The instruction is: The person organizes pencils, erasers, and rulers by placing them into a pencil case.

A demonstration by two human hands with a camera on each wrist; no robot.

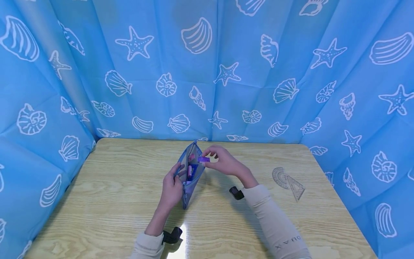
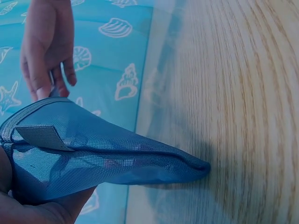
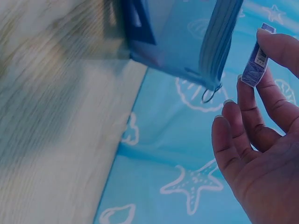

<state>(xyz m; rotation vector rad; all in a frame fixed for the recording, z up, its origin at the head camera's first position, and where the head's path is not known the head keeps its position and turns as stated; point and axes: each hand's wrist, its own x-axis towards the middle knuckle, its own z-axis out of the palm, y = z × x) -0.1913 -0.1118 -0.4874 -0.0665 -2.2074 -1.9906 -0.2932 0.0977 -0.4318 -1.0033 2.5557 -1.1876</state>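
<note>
My left hand [image 1: 171,185] grips a blue mesh zip pouch [image 2: 107,144] by its side, fingers reaching inside the rim and thumb outside. The pouch is tilted with its zipped mouth spread, and inside lie a blue triangular piece [image 1: 194,170] and small pink and white items [image 1: 189,172]. My right hand [image 1: 223,162] pinches a small purple block [image 3: 257,60] with a barcode label between thumb and fingertips. In the head view the block overlaps the pouch's right rim; the right wrist view shows it beside the zipper edge. The other right fingers are loosely bent.
A clear protractor [image 1: 280,177] and a clear set square [image 1: 295,187] lie on the right side of the wooden table [image 1: 123,201]. Blue curtains [image 1: 161,72] with shell prints stand along its back and sides. Each wrist wears a black camera [image 1: 237,193].
</note>
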